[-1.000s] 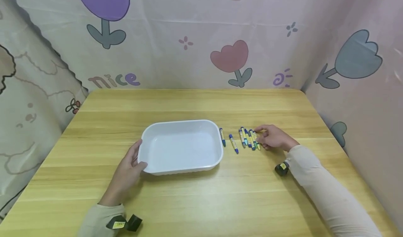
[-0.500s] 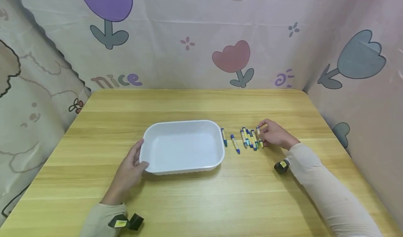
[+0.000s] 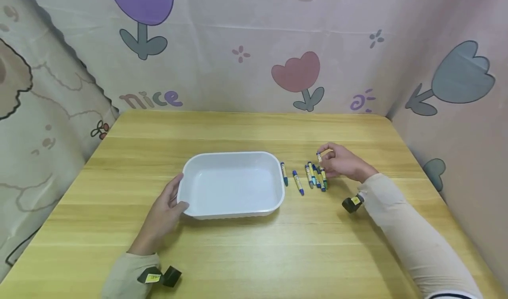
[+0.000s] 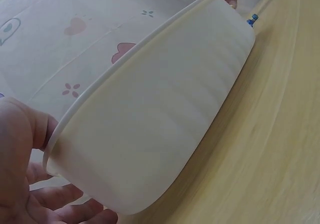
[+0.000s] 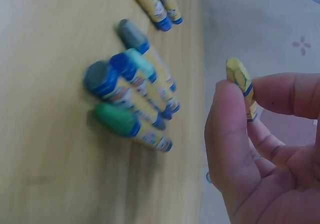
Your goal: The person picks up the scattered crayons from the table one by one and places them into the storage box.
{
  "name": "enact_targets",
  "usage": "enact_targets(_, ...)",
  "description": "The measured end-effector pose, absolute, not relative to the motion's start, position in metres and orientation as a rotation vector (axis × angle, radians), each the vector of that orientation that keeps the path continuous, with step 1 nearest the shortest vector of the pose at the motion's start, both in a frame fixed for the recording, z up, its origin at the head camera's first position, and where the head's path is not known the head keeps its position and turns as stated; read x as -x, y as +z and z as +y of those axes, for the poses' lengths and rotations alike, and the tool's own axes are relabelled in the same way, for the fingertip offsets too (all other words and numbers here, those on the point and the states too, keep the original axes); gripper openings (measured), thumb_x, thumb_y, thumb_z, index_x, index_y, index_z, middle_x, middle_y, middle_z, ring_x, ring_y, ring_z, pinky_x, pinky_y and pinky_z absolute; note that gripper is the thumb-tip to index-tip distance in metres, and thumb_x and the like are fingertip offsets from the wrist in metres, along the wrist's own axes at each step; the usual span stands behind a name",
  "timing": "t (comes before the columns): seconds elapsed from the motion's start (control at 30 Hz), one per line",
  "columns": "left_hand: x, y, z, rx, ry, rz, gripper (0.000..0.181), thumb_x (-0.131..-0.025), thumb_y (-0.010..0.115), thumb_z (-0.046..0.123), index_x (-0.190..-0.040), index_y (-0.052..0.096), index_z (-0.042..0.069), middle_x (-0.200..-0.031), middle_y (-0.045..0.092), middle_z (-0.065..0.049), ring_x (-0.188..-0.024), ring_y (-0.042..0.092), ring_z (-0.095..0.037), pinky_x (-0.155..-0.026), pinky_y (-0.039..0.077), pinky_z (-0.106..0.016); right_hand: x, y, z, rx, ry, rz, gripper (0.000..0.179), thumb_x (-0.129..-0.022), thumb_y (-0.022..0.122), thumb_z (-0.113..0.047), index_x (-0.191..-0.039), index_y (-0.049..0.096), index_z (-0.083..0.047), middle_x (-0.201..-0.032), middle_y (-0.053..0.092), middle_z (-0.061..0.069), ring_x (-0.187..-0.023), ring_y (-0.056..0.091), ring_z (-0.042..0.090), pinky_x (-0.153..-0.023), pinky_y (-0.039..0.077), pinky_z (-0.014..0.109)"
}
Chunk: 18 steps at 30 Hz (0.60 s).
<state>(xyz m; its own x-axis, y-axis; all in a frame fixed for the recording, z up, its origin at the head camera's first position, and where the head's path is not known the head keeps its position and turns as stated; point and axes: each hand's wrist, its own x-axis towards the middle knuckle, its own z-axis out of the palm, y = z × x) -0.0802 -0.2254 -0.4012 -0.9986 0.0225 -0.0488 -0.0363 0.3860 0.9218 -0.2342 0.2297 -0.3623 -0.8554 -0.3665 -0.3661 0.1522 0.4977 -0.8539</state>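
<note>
A white rectangular plastic tray [image 3: 232, 184] sits mid-table. My left hand [image 3: 160, 217] grips its left end, thumb at the rim and fingers against the outer wall. Between the thumb and forefinger of my right hand [image 3: 343, 161], a yellow-tipped crayon [image 5: 239, 74] is pinched, raised over the table. Just below that hand lies a cluster of crayons [image 3: 316, 177] in yellow wrappers with blue bands. In the right wrist view a green crayon [image 5: 117, 120] is closest, with grey and turquoise tips beside it.
Two separate crayons lie between tray and cluster: a blue one [image 3: 298, 183] and a darker one [image 3: 284, 174] close by the tray's right rim. Behind the wooden table [image 3: 254, 259] hangs a printed curtain [image 3: 214, 78].
My right hand has picked the yellow crayon from the right side of the cluster and lifted it, shifting slightly left. The left hand keeps its grip on the tray.
</note>
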Motion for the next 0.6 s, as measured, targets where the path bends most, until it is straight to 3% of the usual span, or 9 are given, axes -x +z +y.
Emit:
enact_targets(0.27, 0.084, -0.402, -0.224, -0.026, 1.749, 2.564, 0.070, -0.093, 0.049, -0.003, -0.154, 0.016, 0.003, -0.157, 0.018, -0.020, -0.138, 0.030, -0.040, -0.101, 0.038, -0.030, 0.238, -0.352, 0.216, 0.206, -1.362, 2.211, 0.047, -0.094, 0.051, -0.002, -0.136, 0.031, 0.004, -0.105, 0.047, 0.017, -0.088, 0.054, 0.025, -0.079, 0.056, 0.039)
enact_targets(0.6, 0.080, -0.400, -0.225, 0.052, 1.718, 2.573, 0.068, -0.094, 0.050, 0.000, -0.155, 0.022, 0.011, -0.158, 0.019, -0.018, -0.136, 0.034, -0.040, -0.099, 0.041, -0.032, 0.245, -0.348, 0.183, 0.283, -1.389, 2.180, 0.046, -0.094, 0.054, -0.004, -0.135, 0.035, 0.003, -0.102, 0.048, 0.017, -0.081, 0.056, 0.025, -0.079, 0.057, 0.043)
